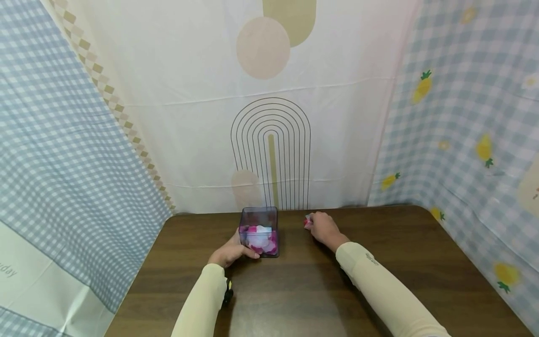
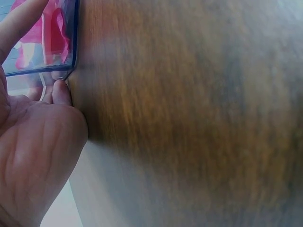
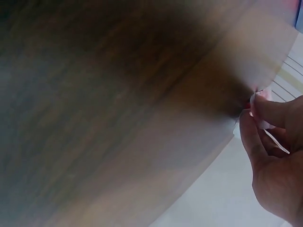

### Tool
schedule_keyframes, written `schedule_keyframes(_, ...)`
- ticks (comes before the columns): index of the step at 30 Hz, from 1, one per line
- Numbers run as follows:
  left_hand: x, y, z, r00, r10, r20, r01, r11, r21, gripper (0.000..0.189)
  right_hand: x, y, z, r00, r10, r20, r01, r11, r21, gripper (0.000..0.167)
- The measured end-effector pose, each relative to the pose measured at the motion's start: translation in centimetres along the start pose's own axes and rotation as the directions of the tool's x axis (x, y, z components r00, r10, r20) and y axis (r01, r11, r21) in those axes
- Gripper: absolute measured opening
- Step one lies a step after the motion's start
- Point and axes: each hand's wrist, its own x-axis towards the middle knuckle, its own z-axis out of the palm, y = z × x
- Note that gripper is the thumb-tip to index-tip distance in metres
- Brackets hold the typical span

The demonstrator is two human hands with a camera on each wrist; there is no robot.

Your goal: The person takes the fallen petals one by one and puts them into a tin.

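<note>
A clear, grey-tinted plastic box (image 1: pixel 258 217) stands at the far side of the table, with pink and white pieces (image 1: pixel 260 239) inside; they look soft and thin, perhaps petals or small packets. My left hand (image 1: pixel 231 250) grips the box at its near left corner, thumb along the front and fingers round the side. To the right of the box, my right hand (image 1: pixel 325 228) pinches a small pink-and-white piece (image 1: pixel 308 222) between thumb and fingertips, low over the tabletop. In the right wrist view the same piece (image 3: pixel 262 111) is mostly covered by the fingers.
The brown wooden table (image 1: pixel 286 290) ends just behind the box, against a hanging white cloth (image 1: pixel 189 140) with printed shapes. Checked cloths hang at left (image 1: pixel 84 140) and right (image 1: pixel 455 117). A dark band sits on the left wrist (image 1: pixel 228 292).
</note>
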Motion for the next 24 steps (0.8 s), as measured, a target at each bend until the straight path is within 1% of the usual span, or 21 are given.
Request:
schedule_keyframes(3,0.14,-0.21,0.0,1.0,-0.01,-0.01,0.01,1.0,-0.011,0.114,0.07,0.18,0.07,1.0,-0.008,0.003,0.008,1.0,-0.024,0.014)
schedule_keyframes(8,0.41,-0.4,-0.07,1.0,-0.006,-0.005,0.006,1.0,-0.01,0.113,0.2,0.39,-0.04,1.0,-0.029,0.003,0.029,0.998,-0.062,0.006)
schedule_keyframes(12,0.5,-0.35,-0.16,1.0,-0.013,-0.008,0.013,1.0,-0.015,0.113,0.4,0.47,0.01,0.999,-0.045,0.002,0.045,0.995,-0.088,0.009)
schedule_keyframes(16,0.48,-0.26,-0.13,1.0,-0.006,0.006,0.006,1.0,-0.013,0.113,0.48,0.55,0.09,0.999,-0.03,0.018,0.031,0.997,-0.076,0.013)
schedule_keyframes(20,0.32,-0.14,-0.12,1.0,0.006,0.02,-0.006,1.0,-0.005,0.113,0.56,0.57,0.18,0.999,-0.014,0.029,0.016,0.998,-0.058,0.013)
schedule_keyframes(24,0.14,-0.12,-0.2,1.0,-0.004,0.008,0.004,1.0,-0.022,0.113,0.61,0.57,0.29,0.999,-0.019,0.032,0.021,0.998,-0.055,0.012)
